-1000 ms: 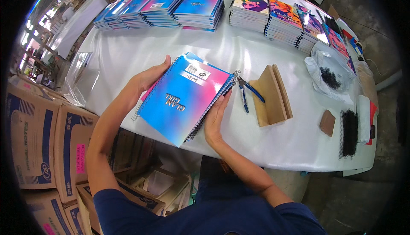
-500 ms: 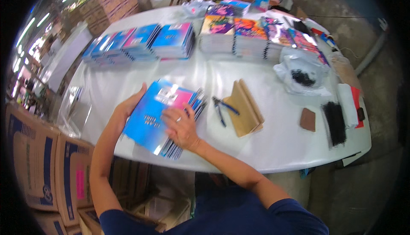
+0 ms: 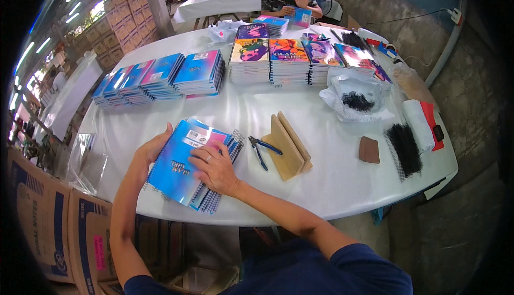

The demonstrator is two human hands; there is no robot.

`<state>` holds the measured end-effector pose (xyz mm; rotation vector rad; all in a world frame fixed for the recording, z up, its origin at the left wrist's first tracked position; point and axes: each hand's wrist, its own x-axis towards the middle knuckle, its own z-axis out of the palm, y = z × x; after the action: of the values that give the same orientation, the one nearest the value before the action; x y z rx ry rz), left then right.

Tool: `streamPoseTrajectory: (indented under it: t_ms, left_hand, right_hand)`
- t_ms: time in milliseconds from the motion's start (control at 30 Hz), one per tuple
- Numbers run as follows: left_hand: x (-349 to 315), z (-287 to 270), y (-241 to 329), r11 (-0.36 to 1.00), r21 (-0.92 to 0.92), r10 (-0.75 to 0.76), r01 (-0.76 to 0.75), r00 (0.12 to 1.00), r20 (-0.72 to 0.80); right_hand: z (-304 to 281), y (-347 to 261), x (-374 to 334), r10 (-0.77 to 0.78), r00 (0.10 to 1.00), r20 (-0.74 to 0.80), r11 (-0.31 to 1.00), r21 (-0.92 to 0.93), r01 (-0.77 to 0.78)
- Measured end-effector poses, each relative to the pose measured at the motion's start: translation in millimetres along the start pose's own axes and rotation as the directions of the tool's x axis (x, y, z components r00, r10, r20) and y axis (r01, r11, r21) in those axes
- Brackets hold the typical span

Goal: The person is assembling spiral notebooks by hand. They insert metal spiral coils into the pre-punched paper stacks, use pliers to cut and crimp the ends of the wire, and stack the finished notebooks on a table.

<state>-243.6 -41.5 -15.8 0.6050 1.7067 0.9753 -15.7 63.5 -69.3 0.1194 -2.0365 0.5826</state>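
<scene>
A small stack of blue and pink spiral notebooks (image 3: 172,174) lies slanted at the near left of the table, with their wire-bound edges fanned out on the right. My left hand (image 3: 153,146) is closed round the stack's upper left edge, its fingers partly hidden. On the top cover rests my right hand (image 3: 215,170), fingers apart, close to the fanned bindings. Just right of the stack are blue-handled cutting pliers (image 3: 262,150), one handle against a folded tan board (image 3: 284,153) standing partly open.
Blue notebook piles (image 3: 198,72) stand at the back left, colourful notebook piles (image 3: 289,59) behind the middle. A plastic bag (image 3: 356,99) of black pieces, a brown block (image 3: 369,150) and black binding coils (image 3: 404,150) lie right. Cartons (image 3: 40,217) flank the table's left; a co-worker (image 3: 286,0) sits across.
The view has tilted up, bringing more of the co-worker into sight. Both hands remain on the notebook stack, and the right hand's fingers have shifted slightly on the cover.
</scene>
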Motion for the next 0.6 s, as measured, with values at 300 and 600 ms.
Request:
streamPoseTrajectory:
  t_ms: [300, 600]
  left_hand:
    - [-96, 56, -23, 0.694, 0.574, 0.556, -0.434, -0.183, -0.811]
    - [-71, 195, -66, 0.689, 0.61, 0.637, -0.393, -0.075, -0.767]
  right_hand:
    - [-34, 70, 86, 0.404, 0.865, 0.296, 0.914, -0.156, -0.374]
    - [-16, 110, 84, 0.432, 0.402, 0.807, 0.81, -0.152, -0.566]
